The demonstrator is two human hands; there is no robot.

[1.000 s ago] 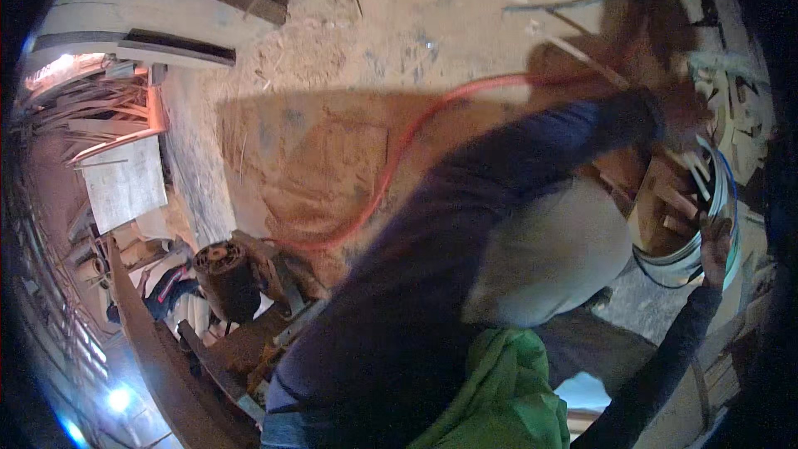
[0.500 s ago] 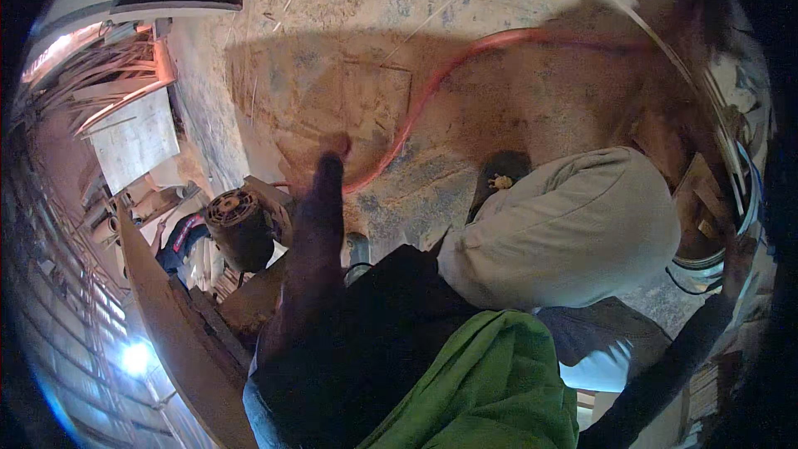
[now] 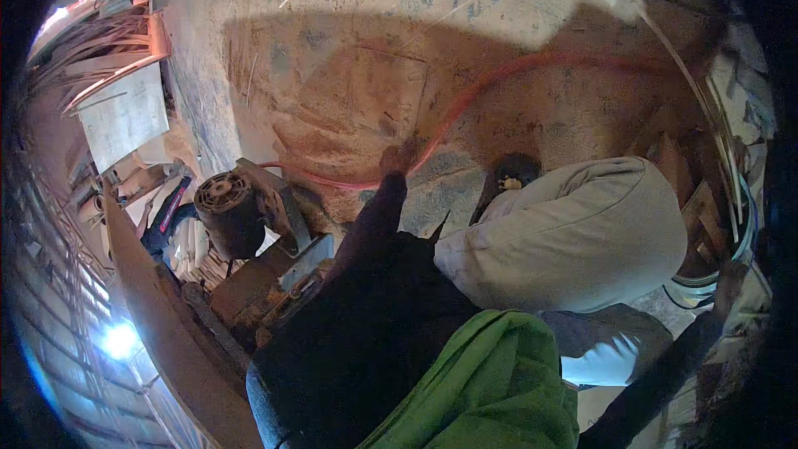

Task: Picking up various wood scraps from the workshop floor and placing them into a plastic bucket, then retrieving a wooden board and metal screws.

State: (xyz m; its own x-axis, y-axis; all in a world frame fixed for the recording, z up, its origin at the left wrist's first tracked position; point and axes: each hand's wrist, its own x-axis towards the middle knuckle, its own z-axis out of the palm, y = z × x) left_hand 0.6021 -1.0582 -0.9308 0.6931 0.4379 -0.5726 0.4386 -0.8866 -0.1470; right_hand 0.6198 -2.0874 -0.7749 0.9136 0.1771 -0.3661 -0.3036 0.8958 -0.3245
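My left hand (image 3: 396, 158) is stretched forward at the end of a dark sleeve, over the dusty floor beside a red hose (image 3: 461, 104). It lies in shadow and its fingers are blurred, so I cannot make out a hold on anything. At the far right my right hand (image 3: 730, 284) is beside the rim of a round container (image 3: 697, 281) with wood pieces in it. Its fingers are too dark to read, and whether it grips the rim cannot be told. My bent knee in pale grey trousers (image 3: 573, 233) comes between the hands.
To the left stands a motor (image 3: 229, 214) on a wooden machine frame (image 3: 249, 283). A long board (image 3: 166, 316) runs along the lower left. A pale panel (image 3: 125, 120) leans by stacked wood strips. Sawdust and thin sticks lie on the floor (image 3: 349, 50).
My left hand has swung to the right, away from the motor side, and now lies nearer the hose. My right hand stays by the round container. The whole view has shifted slightly.
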